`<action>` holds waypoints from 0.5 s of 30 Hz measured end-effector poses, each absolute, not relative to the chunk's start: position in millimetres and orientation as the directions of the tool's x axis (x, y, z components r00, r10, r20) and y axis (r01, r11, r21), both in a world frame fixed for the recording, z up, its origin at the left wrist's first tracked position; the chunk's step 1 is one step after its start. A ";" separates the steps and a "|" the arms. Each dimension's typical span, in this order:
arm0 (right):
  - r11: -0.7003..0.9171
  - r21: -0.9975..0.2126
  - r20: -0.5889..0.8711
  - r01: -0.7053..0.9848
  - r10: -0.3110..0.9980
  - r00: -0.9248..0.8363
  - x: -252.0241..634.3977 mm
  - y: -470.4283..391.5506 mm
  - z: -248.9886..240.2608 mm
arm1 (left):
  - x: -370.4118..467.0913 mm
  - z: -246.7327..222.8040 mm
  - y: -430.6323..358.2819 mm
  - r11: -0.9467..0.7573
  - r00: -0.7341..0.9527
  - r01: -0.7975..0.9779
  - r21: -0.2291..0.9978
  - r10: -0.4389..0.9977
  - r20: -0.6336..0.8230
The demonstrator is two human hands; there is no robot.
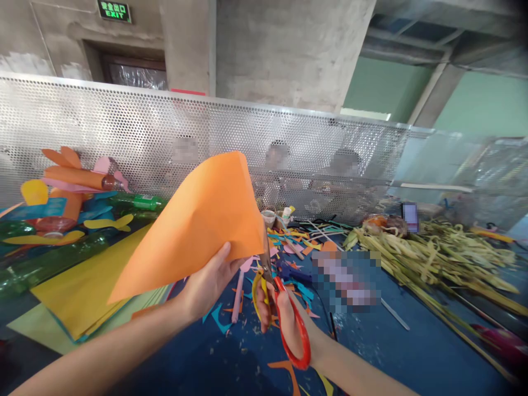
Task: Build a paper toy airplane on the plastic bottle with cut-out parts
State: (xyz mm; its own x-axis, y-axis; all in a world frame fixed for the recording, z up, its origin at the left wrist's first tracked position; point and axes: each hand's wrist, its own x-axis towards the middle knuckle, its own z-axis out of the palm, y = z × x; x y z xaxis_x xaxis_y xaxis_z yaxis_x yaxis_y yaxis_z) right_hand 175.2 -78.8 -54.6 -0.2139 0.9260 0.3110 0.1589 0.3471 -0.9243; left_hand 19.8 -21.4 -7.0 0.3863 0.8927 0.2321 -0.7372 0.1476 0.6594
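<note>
A large orange paper sheet (202, 220) is held up in the middle of the head view, curved and bent over at its right edge. My left hand (212, 283) grips its lower edge, thumb on the near face and the other fingers hidden behind. In my right hand (284, 319) are scissors with red and yellow handles (303, 344), fingers through the loops. Their blades meet the paper's lower right edge. Scraps of coloured paper (223, 319) lie on the blue table below.
Yellow and pale green sheets (86, 275) lie at left beside plastic bottles with paper shapes (74, 187). Dry husks (429, 247) spread at right. White cups (269, 218) stand at the back, before a perforated metal screen (124, 121). People show dimly behind it.
</note>
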 end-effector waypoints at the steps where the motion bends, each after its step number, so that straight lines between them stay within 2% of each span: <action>1: 0.341 -0.929 0.307 0.142 0.926 -0.218 175.2 -79.7 -54.1 | 20.1 -7.1 -21.7 0.148 0.387 -0.737 0.659 0.892 0.232; 8: 0.303 -0.953 0.293 0.016 0.933 -0.207 171.0 -84.2 -49.8 | 22.1 -4.9 -25.8 0.188 0.391 -0.725 0.663 0.905 0.170; 15: 0.349 -0.929 0.321 0.122 0.925 -0.203 175.1 -82.1 -52.2 | 22.0 -4.6 -28.6 0.173 0.382 -0.721 0.671 0.907 0.176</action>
State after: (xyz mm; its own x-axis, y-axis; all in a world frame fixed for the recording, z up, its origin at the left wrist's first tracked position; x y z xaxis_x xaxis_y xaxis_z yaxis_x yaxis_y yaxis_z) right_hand 175.1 -82.1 -52.2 -0.2026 0.9252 0.3210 0.1217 0.3491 -0.9292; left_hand 22.0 -28.6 -4.6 0.3823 0.9071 0.1764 -0.7208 0.1733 0.6711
